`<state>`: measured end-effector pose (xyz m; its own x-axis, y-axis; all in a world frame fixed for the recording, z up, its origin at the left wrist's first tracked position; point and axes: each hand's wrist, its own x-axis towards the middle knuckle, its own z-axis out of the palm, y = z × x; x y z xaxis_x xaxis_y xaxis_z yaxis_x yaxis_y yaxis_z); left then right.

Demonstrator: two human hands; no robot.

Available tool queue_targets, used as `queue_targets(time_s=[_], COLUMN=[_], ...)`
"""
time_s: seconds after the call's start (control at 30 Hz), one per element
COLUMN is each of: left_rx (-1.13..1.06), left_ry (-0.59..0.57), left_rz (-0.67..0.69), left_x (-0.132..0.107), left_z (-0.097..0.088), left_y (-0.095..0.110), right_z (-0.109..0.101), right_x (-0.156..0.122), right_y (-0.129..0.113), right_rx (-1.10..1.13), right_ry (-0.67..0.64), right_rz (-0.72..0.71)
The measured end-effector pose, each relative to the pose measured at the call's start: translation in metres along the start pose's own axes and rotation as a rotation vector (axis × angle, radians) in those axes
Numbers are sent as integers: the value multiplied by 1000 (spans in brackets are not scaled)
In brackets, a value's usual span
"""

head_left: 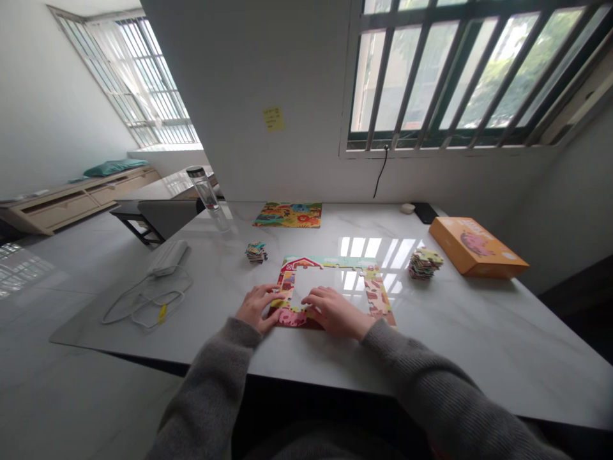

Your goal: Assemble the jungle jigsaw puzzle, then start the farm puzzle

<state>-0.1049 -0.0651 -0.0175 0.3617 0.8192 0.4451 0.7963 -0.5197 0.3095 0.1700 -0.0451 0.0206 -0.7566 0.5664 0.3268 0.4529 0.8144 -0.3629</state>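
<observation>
A jigsaw puzzle border [378,295] with a red barn in its upper left lies on the marble-patterned table, its middle showing bare tabletop. My left hand [258,306] rests on the frame's lower left edge, fingers spread and nothing visibly held. Over the bottom side lies my right hand [335,312], its fingers bent and touching the pieces near the pink part; the palm hides some of that side. A small stack of puzzle pieces [257,252] stands beyond my left hand. Another, taller stack of pieces [425,264] is to the right of the frame.
An orange box [479,248] sits at the right, near a dark flat object [425,213]. Toward the wall lies a colourful animal picture [288,215]. A glass bottle [203,188] stands at the left back. A white power strip [167,258] with a looped cable occupies the left side.
</observation>
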Motion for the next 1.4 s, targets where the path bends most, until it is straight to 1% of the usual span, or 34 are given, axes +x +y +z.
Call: queue_targets(time_s=[0.13, 0.3, 0.47, 0.6, 0.9, 1.13, 1.4], left_rx=[14, -8, -24, 9, 11, -22, -34], left_ry=[-41, -51, -52, -49, -70, -70, -39], left_rz=[-17, -39, -43, -39, -47, -36, -31], left_x=[0, 1, 1, 1, 2, 2, 1], left_z=[1, 1, 2, 4, 3, 0, 9], left_y=[1, -2, -3, -4, -3, -1, -8], right_z=[10, 11, 11, 13, 9, 14, 15], right_x=[8, 10, 9, 9, 9, 7, 6], right_y=[-17, -29, -27, -26, -29, -29, -29], right_rx=[-86, -143, -116, -95, -94, -126, -148], right_ry=[-45, -65, -84, -80, -99, -67, -62], right_rz=[-42, -12, -22, -24, -9, -12, -25])
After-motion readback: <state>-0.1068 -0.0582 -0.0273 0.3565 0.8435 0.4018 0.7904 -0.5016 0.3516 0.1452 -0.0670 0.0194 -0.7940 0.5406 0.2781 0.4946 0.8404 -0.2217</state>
